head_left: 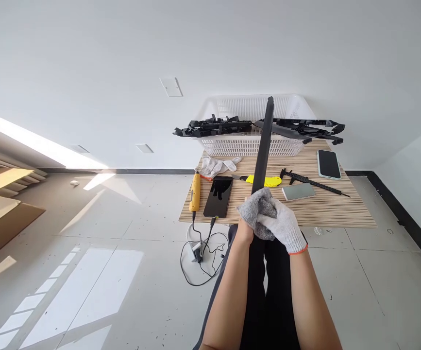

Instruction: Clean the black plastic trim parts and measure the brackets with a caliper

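A long black plastic strip [264, 146] stands up from my hands, tilted slightly to the right, its far tip in front of the basket. My bare left hand [245, 230] is at the strip's lower end, closed around it, with most of its fingers hidden behind a grey fluffy cloth [256, 210]. My right hand [286, 228], in a white knitted glove with an orange cuff, pinches this cloth against the strip's lower part. Just beyond the cloth, a yellow utility knife [271, 181] lies on the table, partly covered by the strip.
A white plastic basket [228, 146] carries several black plastic parts [221, 127]. On the slatted table [341, 209] lie a yellow rotary tool [194, 192], a dark phone [218, 196], a glove [217, 166], black calipers [314, 182], a grey-green block [298, 191] and another phone [328, 164]. Cables [203, 282] trail below.
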### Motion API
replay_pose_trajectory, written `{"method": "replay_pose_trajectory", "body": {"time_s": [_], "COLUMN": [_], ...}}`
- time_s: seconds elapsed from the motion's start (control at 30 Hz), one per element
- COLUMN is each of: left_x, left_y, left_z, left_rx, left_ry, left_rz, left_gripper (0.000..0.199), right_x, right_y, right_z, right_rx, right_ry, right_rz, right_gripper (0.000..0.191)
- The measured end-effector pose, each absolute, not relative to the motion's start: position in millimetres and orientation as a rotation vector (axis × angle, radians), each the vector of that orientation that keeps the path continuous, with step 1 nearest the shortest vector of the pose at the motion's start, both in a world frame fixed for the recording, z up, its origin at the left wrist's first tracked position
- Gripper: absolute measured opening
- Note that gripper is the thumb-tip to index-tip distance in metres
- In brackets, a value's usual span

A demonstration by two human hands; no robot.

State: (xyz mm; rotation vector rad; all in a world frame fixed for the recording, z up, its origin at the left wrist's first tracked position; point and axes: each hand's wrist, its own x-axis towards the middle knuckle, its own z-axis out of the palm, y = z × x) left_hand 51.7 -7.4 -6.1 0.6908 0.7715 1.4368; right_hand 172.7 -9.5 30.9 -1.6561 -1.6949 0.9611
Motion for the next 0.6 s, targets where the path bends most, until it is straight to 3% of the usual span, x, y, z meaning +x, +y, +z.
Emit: {"method": "replay_pose_trajectory", "body": {"time_s": [0.07, 0.23, 0.4, 0.6], "left_x": [52.1, 51.5, 50.9, 51.7], "left_y": [-9.4, -11.2, -10.1, -10.4], "left_z": [-9.6, -10.5, -4.6, -2.2], "left_rx": [0.723, 0.661, 0.629, 0.592], "left_ry": [0.784, 0.829, 0.778, 0.762], "left_rz": [1.424, 1.392, 1.351, 1.413], "left_gripper": [0.060, 0.058, 0.068, 0.071], "right_x": [173.0, 177.2, 177.0, 174.5], "right_y": [-8.3, -8.2, -9.7, -11.1], "right_z": [31.2, 28.5, 30.8, 35.0], "right_rx": [-1.694, -1.535, -1.572, -1.560], "right_ry": [-1.754, -1.659, -1.700, -1.579], "right_rz": [0.961, 1.002, 1.023, 1.045], "right_gripper": [0.055, 0.033, 0.042, 0.037]}}
